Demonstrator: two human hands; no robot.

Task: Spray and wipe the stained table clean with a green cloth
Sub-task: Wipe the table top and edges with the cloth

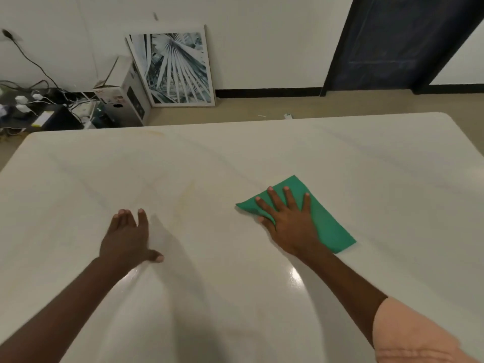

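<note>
**Wiping under way, stain left of centre waiting**

While the left hand (pixel 129 238) is bracing flat, fingers straight, on the table (pixel 366 166), the right hand (pixel 286 222) is pressing splayed fingers onto the green cloth (pixel 330 226) right of centre. Next, the cloth probably needs sweeping left across the yellowish stain (pixel 184 203).

1. We see the table (pixel 235 158) as a smooth, glossy, pale top with faint marble-like veins, throwing bright glare near us.
2. We see faint yellowish stains (pixel 184 200) dulling it.
3. The green cloth (pixel 330 226) looks thin, matt and soft.
4. Our sleeve (pixel 408 336) is matt pink fabric.
5. The box (pixel 123 95) looks like cardboard.
6. The framed print (pixel 178 66) looks smooth.
</note>
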